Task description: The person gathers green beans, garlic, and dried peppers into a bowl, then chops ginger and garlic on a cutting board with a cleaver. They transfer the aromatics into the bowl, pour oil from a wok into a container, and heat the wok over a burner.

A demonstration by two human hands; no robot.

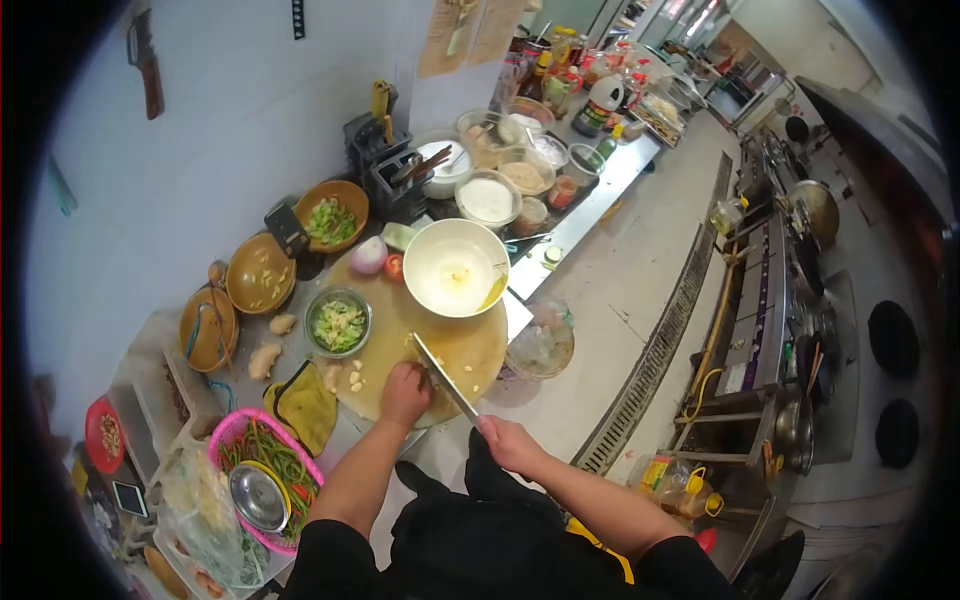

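On the round cutting board [470, 345], my right hand [507, 445] is wrapped round the handle of a kitchen knife [445, 376]. Its blade slants up and left, edge-on to me. My left hand [405, 394] rests on the board just left of the blade, fingers curled under; whatever they press on is hidden. Small pale pieces lie by the blade, and several garlic cloves [356, 378] sit left of my left hand. A large cream bowl [457, 268] stands at the board's far side, and a metal bowl of chopped greens [338, 322] at its left.
A red onion [369, 256] and a tomato [395, 267] lie behind the board. Ginger [264, 361] and a yellow cloth [305, 408] are to the left, near a pink basket [226, 432] of green vegetables. Tubs of seasoning [488, 200] line the counter; stoves stand across the aisle.
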